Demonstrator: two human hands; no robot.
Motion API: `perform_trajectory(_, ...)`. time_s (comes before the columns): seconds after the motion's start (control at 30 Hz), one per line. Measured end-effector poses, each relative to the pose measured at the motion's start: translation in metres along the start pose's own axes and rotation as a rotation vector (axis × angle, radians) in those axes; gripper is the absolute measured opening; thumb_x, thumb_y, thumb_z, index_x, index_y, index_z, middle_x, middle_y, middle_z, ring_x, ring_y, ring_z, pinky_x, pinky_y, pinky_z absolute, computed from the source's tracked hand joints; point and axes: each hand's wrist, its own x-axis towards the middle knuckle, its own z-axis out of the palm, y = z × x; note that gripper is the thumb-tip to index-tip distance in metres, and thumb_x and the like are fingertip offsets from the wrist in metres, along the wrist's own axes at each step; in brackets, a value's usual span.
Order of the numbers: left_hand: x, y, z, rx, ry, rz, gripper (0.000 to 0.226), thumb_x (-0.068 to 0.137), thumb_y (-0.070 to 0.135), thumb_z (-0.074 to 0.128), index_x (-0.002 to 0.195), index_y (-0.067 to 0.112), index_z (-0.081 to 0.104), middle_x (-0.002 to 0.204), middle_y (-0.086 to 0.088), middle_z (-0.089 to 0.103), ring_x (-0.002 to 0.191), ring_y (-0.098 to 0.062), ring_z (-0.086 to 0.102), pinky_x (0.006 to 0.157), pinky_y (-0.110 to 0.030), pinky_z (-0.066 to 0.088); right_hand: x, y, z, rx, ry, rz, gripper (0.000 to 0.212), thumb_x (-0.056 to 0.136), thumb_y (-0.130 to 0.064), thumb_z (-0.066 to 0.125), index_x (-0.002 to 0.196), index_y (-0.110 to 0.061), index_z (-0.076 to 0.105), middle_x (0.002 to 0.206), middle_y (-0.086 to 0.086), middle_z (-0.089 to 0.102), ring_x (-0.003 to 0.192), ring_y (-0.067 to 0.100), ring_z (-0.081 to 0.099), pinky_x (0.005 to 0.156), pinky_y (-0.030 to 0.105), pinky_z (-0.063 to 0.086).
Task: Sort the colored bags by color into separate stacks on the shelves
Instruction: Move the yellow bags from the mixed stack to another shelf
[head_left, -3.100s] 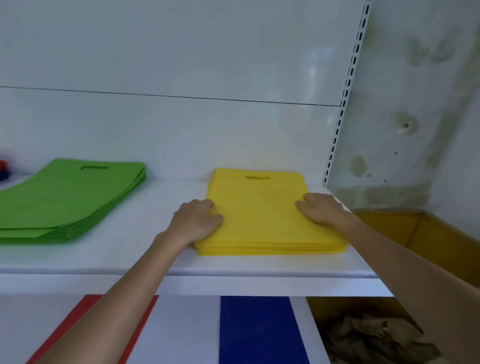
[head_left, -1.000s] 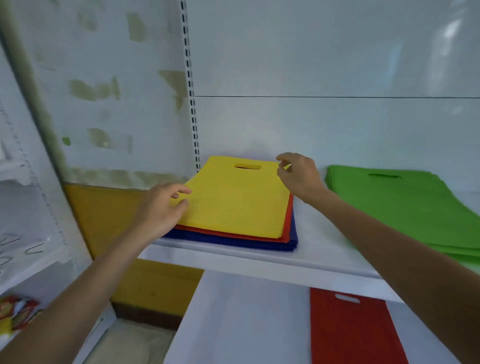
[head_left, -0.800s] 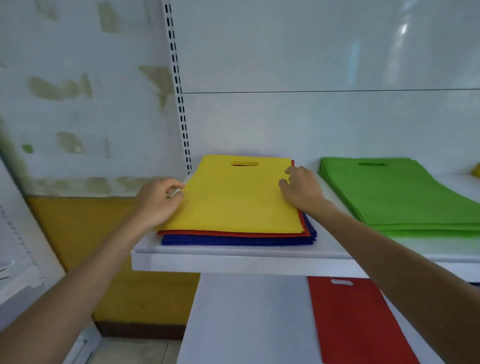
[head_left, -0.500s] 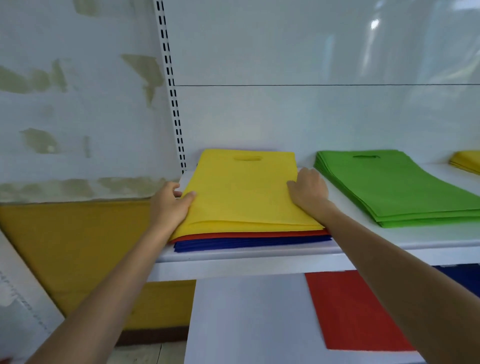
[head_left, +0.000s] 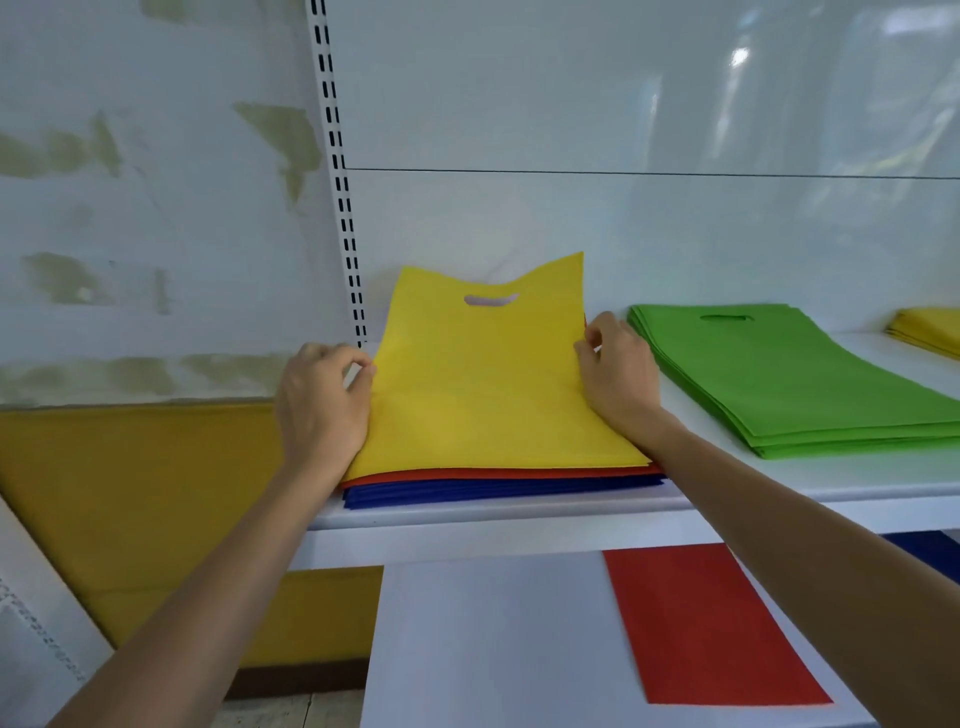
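A yellow bag (head_left: 483, 384) lies on top of a mixed stack at the left end of the upper shelf (head_left: 519, 512), over a red bag (head_left: 519, 474) and several blue bags (head_left: 498, 491). Its far end with the handle cutout curls up off the stack. My left hand (head_left: 322, 400) pinches the yellow bag's left edge. My right hand (head_left: 615, 374) pinches its right edge. To the right sits a green stack (head_left: 789, 379), and a yellow stack (head_left: 930, 332) shows at the far right edge.
On the lower shelf (head_left: 483, 649) lies a red bag (head_left: 701, 623), with a blue bag (head_left: 930, 551) partly hidden behind my right forearm. A slotted white upright (head_left: 340, 197) bounds the shelf's left end. A worn wall with a yellow lower band (head_left: 130, 493) lies left.
I turned from the yellow stack at the right to the mixed stack at the left. Both hands took the top yellow bag by its side edges, and its far end has lifted.
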Motion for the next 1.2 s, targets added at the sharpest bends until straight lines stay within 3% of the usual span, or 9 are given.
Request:
perform_trajectory(0.17,0.002,0.033,-0.014,-0.071,-0.023,0.117,0.01,0.089,0.013,0.059,0.097,0.009,0.063,0.094,-0.009,0.069,0.083,-0.026,0.063,0.072,-0.033,0.048,0.014,0.002,-0.042,0.161,0.061,-0.006,0.014,0.093,-0.013,0.051,0.102,-0.002,0.05,0.088,0.014,0.059,0.081,0.03,0.056,0.072,0.045,0.048)
perform_trajectory(0.27,0.004,0.075,-0.007,-0.133,-0.072,0.227,0.011,0.089,0.011,0.058,0.095,0.011,0.067,0.093,-0.007,0.068,0.078,-0.021,0.06,0.073,-0.029,0.045,0.017,0.032,-0.084,0.163,0.123,0.02,0.025,0.091,-0.008,0.052,0.115,-0.002,0.047,0.083,0.011,0.054,0.079,0.029,0.052,0.071,0.043,0.045)
perform_trajectory(0.33,0.0,0.116,0.01,-0.161,-0.171,0.287,0.014,0.09,0.01,0.056,0.094,0.01,0.07,0.095,-0.007,0.068,0.076,-0.016,0.055,0.072,-0.024,0.037,0.014,0.067,-0.12,0.087,0.105,0.035,0.029,0.09,-0.005,0.052,0.119,-0.003,0.049,0.085,0.014,0.056,0.08,0.029,0.052,0.073,0.04,0.043)
perform_trajectory(0.47,-0.038,0.214,0.062,-0.313,-0.344,0.339,0.019,0.091,0.012,0.055,0.097,0.005,0.071,0.101,-0.01,0.07,0.089,-0.025,0.061,0.073,-0.023,0.033,-0.005,0.156,-0.211,-0.139,0.118,0.089,0.021,0.088,-0.003,0.053,0.105,0.0,0.065,0.108,0.018,0.065,0.095,0.034,0.058,0.084,0.029,0.036)
perform_trajectory(0.63,-0.113,0.347,0.136,-0.433,-0.557,0.469,0.029,0.089,0.019,0.058,0.114,0.007,0.064,0.114,-0.015,0.062,0.104,-0.027,0.056,0.085,-0.025,0.034,-0.051,0.259,-0.343,-0.34,0.126,0.255,0.033,0.086,-0.002,0.051,0.118,-0.004,0.061,0.123,0.016,0.059,0.106,0.033,0.055,0.089,0.028,0.034)
perform_trajectory(0.73,-0.161,0.42,0.168,-0.501,-0.624,0.511,0.033,0.089,0.019,0.058,0.12,0.008,0.06,0.121,-0.012,0.059,0.11,-0.025,0.053,0.088,-0.023,0.032,-0.086,0.313,-0.414,-0.408,0.137,0.371,0.038,0.086,-0.001,0.051,0.123,-0.006,0.058,0.124,0.016,0.058,0.113,0.031,0.051,0.093,0.026,0.032)
perform_trajectory(0.83,-0.206,0.482,0.195,-0.579,-0.706,0.54,0.037,0.09,0.023,0.057,0.124,0.01,0.058,0.125,-0.01,0.056,0.113,-0.024,0.051,0.093,-0.024,0.032,-0.116,0.356,-0.471,-0.418,0.192,0.482,0.039,0.086,-0.001,0.05,0.124,-0.008,0.058,0.111,0.013,0.059,0.111,0.03,0.05,0.093,0.031,0.037)
perform_trajectory(1.03,-0.262,0.572,0.244,-0.63,-0.875,0.62,0.04,0.092,0.024,0.055,0.129,0.01,0.052,0.133,-0.006,0.049,0.122,-0.019,0.045,0.1,-0.025,0.033,-0.146,0.433,-0.531,-0.455,0.225,0.576,0.038,0.088,-0.003,0.051,0.125,-0.007,0.056,0.12,0.016,0.059,0.115,0.03,0.049,0.093,0.031,0.037)
perform_trajectory(1.2,-0.258,0.621,0.291,-0.606,-0.891,0.656,0.041,0.093,0.026,0.053,0.131,0.011,0.051,0.134,-0.005,0.048,0.122,-0.018,0.044,0.098,-0.023,0.033,-0.124,0.499,-0.546,-0.446,0.232,0.614,0.039,0.088,-0.005,0.049,0.127,-0.005,0.055,0.124,0.016,0.057,0.117,0.031,0.048,0.097,0.032,0.036)
